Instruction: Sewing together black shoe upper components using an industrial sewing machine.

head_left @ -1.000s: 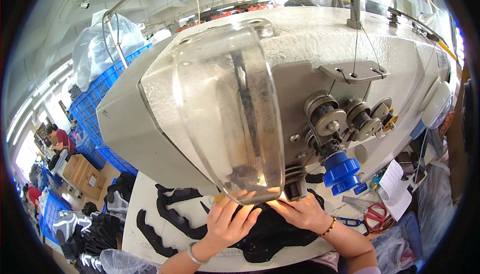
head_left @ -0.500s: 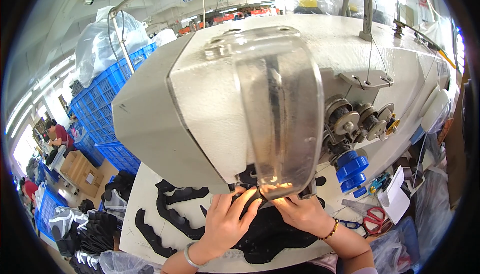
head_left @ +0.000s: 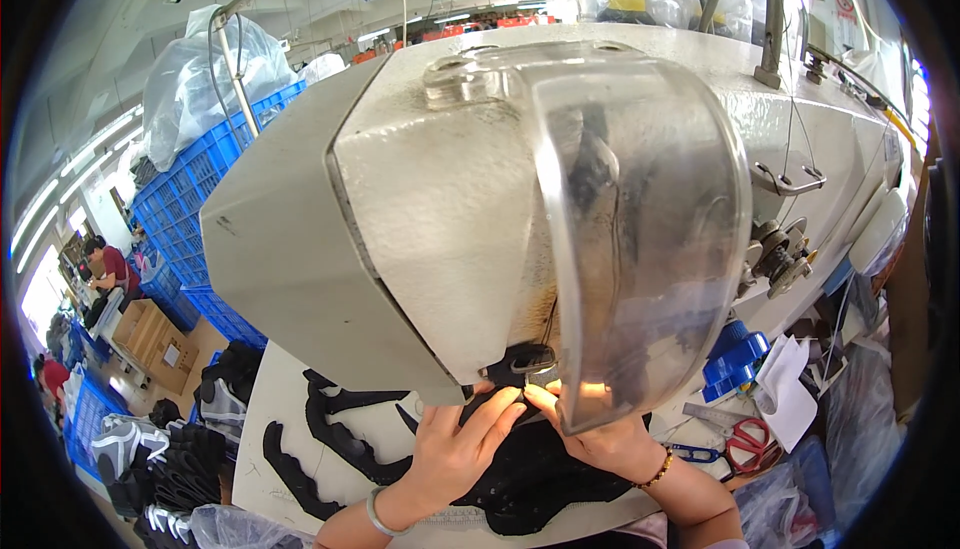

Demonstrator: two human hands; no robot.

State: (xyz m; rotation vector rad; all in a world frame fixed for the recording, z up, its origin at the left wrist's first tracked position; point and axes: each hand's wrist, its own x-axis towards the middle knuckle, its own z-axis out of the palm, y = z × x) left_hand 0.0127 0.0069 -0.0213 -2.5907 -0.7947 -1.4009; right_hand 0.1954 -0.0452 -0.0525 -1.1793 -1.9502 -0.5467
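Observation:
My left hand (head_left: 450,456) is under the head of a pale sewing machine (head_left: 440,199), its fingers closed on the edge of a black fabric piece (head_left: 540,484). Close by on the right, my right hand (head_left: 612,446) pinches the same edge between thumb and fingers. Both sets of fingertips nearly meet near the needle area, below a clear plastic guard (head_left: 650,219) that partly covers the right hand. The rest of the fabric hangs toward me between my forearms. Exactly how the fabric lies under the needle is hidden.
Curved black strips (head_left: 340,434) lie on the white table (head_left: 265,409) at left. Red-handled scissors (head_left: 748,444), white paper (head_left: 783,389) and a blue knob (head_left: 735,359) are at right. Blue crates (head_left: 185,214) and stacked dark gloves (head_left: 165,464) stand left; a person (head_left: 117,269) sits farther off.
My view has shifted closer, so the machine head and guard look larger and the guard covers more of the tension dials. Both hands stay on the fabric edge, with only small finger movements.

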